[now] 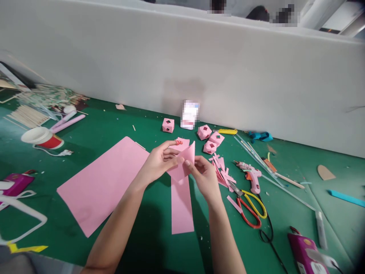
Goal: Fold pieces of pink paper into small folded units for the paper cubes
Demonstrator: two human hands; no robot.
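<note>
Between both hands, in the middle of the head view, a small piece of pink paper (182, 167) is held up, curved or folded to a point at its top. My left hand (165, 158) pinches its left side between thumb and fingers. My right hand (203, 173) grips the right side, thumb in front. Beneath them a long pink paper strip (182, 207) lies on the green table (148, 236). To the left rests a large pink sheet (105, 182). Behind the hands sit several folded pink paper shapes with diamond-shaped openings, one of them (168, 125) apart from the others (204, 132).
Right of my hands lie pink scraps (222, 169), scissors (251, 207), a pink glue gun (252, 175) and a yellow cutter (226, 131). A phone (189, 114) leans on the white partition (128, 57). At left are a tipped paper cup (42, 137) and wooden sticks (27, 116).
</note>
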